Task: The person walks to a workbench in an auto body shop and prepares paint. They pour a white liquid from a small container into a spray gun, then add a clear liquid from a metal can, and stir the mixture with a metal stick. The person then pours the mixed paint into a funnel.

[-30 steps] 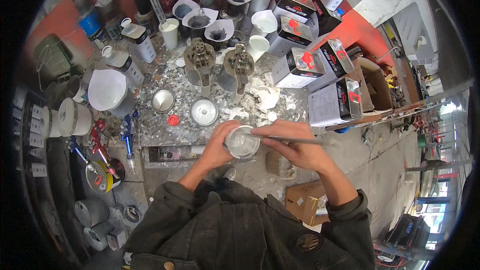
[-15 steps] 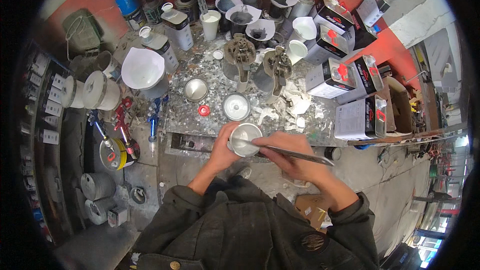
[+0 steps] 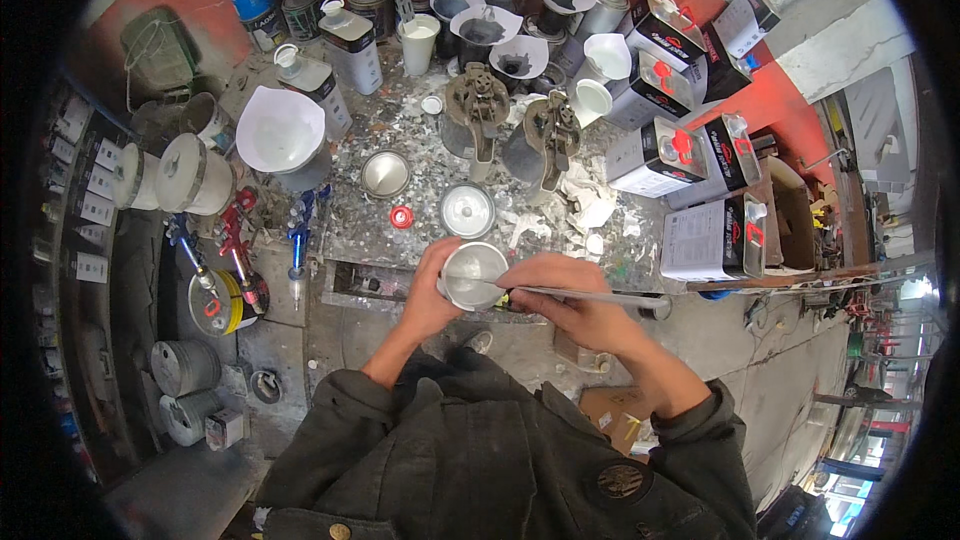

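Observation:
A small cup [image 3: 470, 285] with pale silvery-grey contents is held near the bench's front edge. My left hand [image 3: 425, 298] wraps around its left side. In my right hand [image 3: 575, 308], a long flat metal stirring stick [image 3: 625, 297] is gripped close to the cup, with its inner end dipping over the rim and the rest pointing right. Just beyond the cup lie a round metal lid [image 3: 467, 211] and a red cap [image 3: 401, 216]. A shallow round tin [image 3: 385, 174] sits further left.
Paint-spattered bench [image 3: 400, 250] stretches ahead. Two tins with clamp-like pouring lids [image 3: 478, 115] stand in its middle. Metal solvent cans [image 3: 705, 237] line the right; paper-filtered cups [image 3: 283, 130] stand left and behind. Spray guns [image 3: 235, 238] hang at left over a yellow-banded bucket [image 3: 232, 302].
The stick has swung to lie more level, its outer end now higher. Both hands and the cup sit slightly further left in view, as the whole view has shifted a little.

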Demonstrator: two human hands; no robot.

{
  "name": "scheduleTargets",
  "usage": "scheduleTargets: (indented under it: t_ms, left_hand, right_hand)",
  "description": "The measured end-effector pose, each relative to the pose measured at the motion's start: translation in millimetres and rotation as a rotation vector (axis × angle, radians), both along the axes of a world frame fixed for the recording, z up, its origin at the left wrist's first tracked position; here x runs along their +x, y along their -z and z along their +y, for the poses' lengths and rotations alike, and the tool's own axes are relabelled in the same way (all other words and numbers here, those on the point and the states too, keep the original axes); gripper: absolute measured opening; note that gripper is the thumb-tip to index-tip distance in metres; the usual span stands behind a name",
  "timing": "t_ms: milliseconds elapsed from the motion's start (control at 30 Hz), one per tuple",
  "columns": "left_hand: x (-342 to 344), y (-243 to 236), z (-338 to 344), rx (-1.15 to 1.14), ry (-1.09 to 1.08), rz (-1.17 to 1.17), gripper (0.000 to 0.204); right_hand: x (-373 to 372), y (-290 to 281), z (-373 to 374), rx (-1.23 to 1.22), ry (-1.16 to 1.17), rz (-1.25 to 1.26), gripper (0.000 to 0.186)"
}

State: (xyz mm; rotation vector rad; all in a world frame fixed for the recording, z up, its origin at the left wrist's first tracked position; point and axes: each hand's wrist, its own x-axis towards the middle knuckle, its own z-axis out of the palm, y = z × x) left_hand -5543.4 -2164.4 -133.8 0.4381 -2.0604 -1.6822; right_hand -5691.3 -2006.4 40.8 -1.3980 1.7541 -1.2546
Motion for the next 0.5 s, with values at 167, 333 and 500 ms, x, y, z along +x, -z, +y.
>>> scheduleTargets:
  t_ms: [167,333,500]
  left_hand:
    - [-3.0,0.9,-4.8,-0.074,0.052,0.022,0.085]
    - [-6.9,1.9,-7.5,-0.105,0.078,0.031,0.084]
    - [-7.1,5.2,-7.2,-0.074,0.045,0.017,0.084]
  right_hand:
    - [-11.2,-19.6,-7.0,0.026,-0.071,0.259,0.015]
    - [-7.0,-11.7,-9.5,0.09,-0.094,0.536,0.024]
    - [1.0,-9.4,-3.1,0.269,-0.169,0.499,0.031]
